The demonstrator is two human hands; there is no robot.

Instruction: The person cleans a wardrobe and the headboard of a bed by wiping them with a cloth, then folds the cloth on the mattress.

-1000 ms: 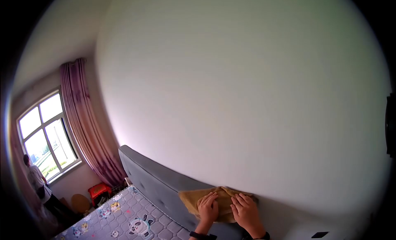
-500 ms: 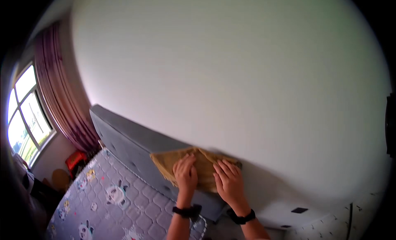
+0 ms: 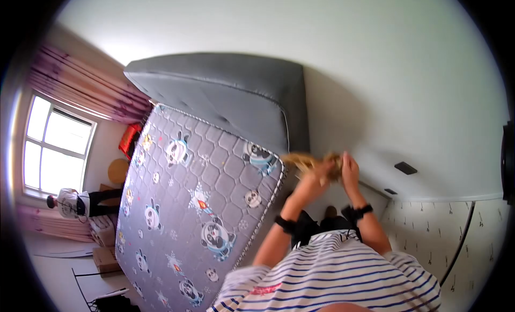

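Holding a crumpled tan-yellow cloth [image 3: 308, 163] between both hands, we have it bunched up in the air just off the right-hand corner of the mattress, clear of the bed's surface. Our left hand [image 3: 322, 170] has its fingers curled tightly into the cloth, gripping a wad of it, while our right hand [image 3: 348, 170] stands more upright just beside it, fingers close together and pressed against the same bundle; how firmly that hand pinches the fabric we cannot tell, since the motion blurs it. Both wrists carry a dark band, and our striped white-and-navy shirt [image 3: 343, 274] fills the near lower edge of the view. To the left of the hands lies a grey quilted mattress printed with cartoon pandas [image 3: 198, 204], and at its far end rises a padded dark grey upholstered headboard [image 3: 225, 97], set against a plain white wall [image 3: 348, 54]. On that wall, to the right of our hands, sits a small black wall socket [image 3: 406, 167]. Far off at the left, pink-purple curtains [image 3: 80, 86] hang by a bright window [image 3: 53, 151], and another person in a light top [image 3: 75, 203] stands near it, well apart from us.
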